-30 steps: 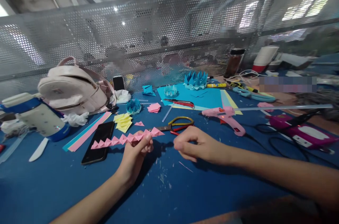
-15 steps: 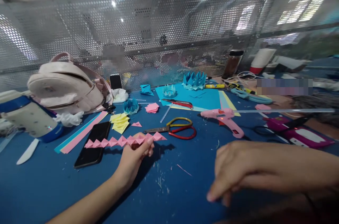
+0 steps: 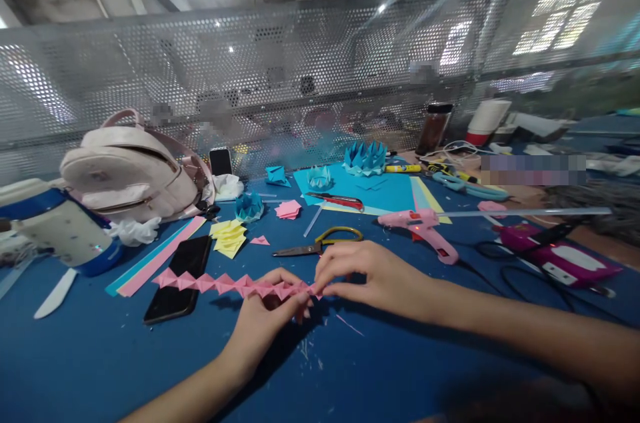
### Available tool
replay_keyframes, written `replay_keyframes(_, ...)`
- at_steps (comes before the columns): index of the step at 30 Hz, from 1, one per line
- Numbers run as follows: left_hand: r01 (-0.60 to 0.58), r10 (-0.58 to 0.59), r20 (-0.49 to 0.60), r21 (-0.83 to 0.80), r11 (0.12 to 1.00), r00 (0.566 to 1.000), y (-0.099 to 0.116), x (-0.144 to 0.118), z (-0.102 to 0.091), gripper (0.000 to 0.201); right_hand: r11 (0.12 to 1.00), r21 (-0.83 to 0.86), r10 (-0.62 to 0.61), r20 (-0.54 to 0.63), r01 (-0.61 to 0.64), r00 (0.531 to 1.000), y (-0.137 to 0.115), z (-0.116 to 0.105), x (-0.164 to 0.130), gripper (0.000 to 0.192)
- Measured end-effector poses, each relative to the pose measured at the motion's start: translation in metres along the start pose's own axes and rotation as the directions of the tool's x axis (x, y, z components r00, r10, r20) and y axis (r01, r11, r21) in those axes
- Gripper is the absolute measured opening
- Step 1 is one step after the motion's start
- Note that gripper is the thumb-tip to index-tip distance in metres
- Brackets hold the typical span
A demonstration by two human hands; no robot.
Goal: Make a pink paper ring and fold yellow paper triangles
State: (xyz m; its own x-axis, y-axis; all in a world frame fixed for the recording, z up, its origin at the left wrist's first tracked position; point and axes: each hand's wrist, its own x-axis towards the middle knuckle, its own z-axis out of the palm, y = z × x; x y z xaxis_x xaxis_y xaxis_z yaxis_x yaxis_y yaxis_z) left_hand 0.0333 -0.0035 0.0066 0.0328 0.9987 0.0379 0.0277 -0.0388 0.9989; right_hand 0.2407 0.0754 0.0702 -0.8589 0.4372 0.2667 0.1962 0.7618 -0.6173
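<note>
Head view shows left hand (image 3: 265, 316) and right hand (image 3: 370, 276) pinching the pink paper chain (image 3: 230, 284) at its 3 o'clock end, probably mid-joining; next likely calls for pressing the folds tight.

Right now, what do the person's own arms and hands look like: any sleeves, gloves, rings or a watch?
Both forearms are bare up to the picture's edge, with no sleeve showing. The left hand and right hand wear no gloves. No ring, watch or bracelet shows on either wrist or on the fingers in view. Fingernails look short and unpainted.

blue table (image 3: 100, 370), scissors (image 3: 320, 243), phone (image 3: 179, 270)
</note>
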Motion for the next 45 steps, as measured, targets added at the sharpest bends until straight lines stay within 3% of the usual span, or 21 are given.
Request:
replay_keyframes(8,0.034,-0.034,0.001,-0.095,0.995,0.999,-0.002,0.004,-0.002,0.034,0.999,0.043,-0.025,-0.075,0.028,0.997,0.008,0.012,0.008,0.011)
replay_keyframes(13,0.082,-0.082,0.009,-0.132,0.988,0.997,-0.004,0.012,-0.002,0.039,0.974,0.211,0.118,-0.148,-0.085,0.982,0.018,0.019,0.004,0.008)
replay_keyframes(19,0.226,-0.205,0.166,-0.118,0.967,0.965,-0.015,0.006,-0.003,0.052,0.911,0.378,0.245,-0.166,-0.168,0.955,0.038,0.031,0.000,0.005)
replay_keyframes(21,0.162,-0.171,0.269,0.058,0.985,0.948,-0.015,-0.002,-0.005,0.049,0.916,0.360,0.248,-0.165,-0.176,0.955,0.041,0.033,-0.001,0.004)
replay_keyframes(22,-0.007,-0.055,0.307,0.198,0.980,0.950,-0.013,-0.006,-0.005,0.045,0.926,0.338,0.236,-0.164,-0.170,0.958,0.042,0.033,-0.001,0.003)
replay_keyframes(23,-0.269,0.140,0.363,0.337,0.902,0.921,-0.010,-0.009,-0.006,0.038,0.939,0.308,0.214,-0.162,-0.156,0.963,0.043,0.033,-0.002,0.003)
replay_keyframes(24,-0.551,0.369,0.439,0.425,0.718,0.819,-0.005,-0.011,-0.006,0.030,0.954,0.268,0.182,-0.158,-0.136,0.970,0.044,0.033,-0.002,0.004)
replay_keyframes(25,-0.743,0.574,0.475,0.473,0.473,0.667,0.001,-0.012,-0.007,0.024,0.970,0.219,0.141,-0.152,-0.106,0.978,0.044,0.033,-0.003,0.006)
replay_keyframes(26,-0.818,0.693,0.489,0.511,0.265,0.530,0.007,-0.011,-0.006,0.020,0.983,0.167,0.095,-0.144,-0.070,0.985,0.045,0.033,-0.003,0.009)
replay_keyframes(27,-0.813,0.746,0.489,0.570,0.119,0.452,0.012,-0.009,-0.006,0.017,0.993,0.117,0.047,-0.134,-0.031,0.990,0.045,0.034,-0.004,0.011)
replay_keyframes(28,-0.763,0.766,0.467,0.645,0.048,0.442,0.017,-0.006,-0.006,0.016,0.997,0.071,0.002,-0.120,0.006,0.993,0.045,0.034,-0.005,0.013)
replay_keyframes(29,-0.702,0.750,0.448,0.712,0.030,0.487,0.019,-0.002,-0.007,0.014,0.999,0.032,-0.037,-0.106,0.041,0.994,0.044,0.034,-0.005,0.014)
replay_keyframes(30,-0.640,0.712,0.424,0.767,0.045,0.559,0.020,0.001,-0.007,0.014,0.998,0.001,-0.070,-0.093,0.070,0.993,0.044,0.035,-0.006,0.015)
replay_keyframes(32,-0.567,0.602,0.394,0.814,0.122,0.695,0.016,0.007,-0.009,0.018,0.994,-0.033,-0.107,-0.067,0.105,0.992,0.043,0.035,-0.006,0.012)
replay_keyframes(33,-0.548,0.543,0.384,0.818,0.173,0.746,0.012,0.010,-0.010,0.019,0.993,-0.041,-0.117,-0.056,0.114,0.992,0.043,0.036,-0.006,0.011)
replay_keyframes(35,-0.529,0.455,0.382,0.810,0.254,0.804,0.003,0.013,-0.011,0.016,0.989,-0.052,-0.140,-0.036,0.138,0.989,0.043,0.037,-0.006,0.008)
replay_keyframes(38,-0.541,0.429,0.401,0.794,0.279,0.810,-0.007,0.013,-0.011,0.013,0.985,-0.066,-0.163,-0.016,0.161,0.987,0.045,0.038,-0.006,0.007)
replay_keyframes(45,-0.634,0.491,0.482,0.745,0.208,0.726,-0.012,0.011,-0.012,0.019,0.991,-0.068,-0.116,-0.033,0.114,0.993,0.052,0.036,-0.005,0.010)
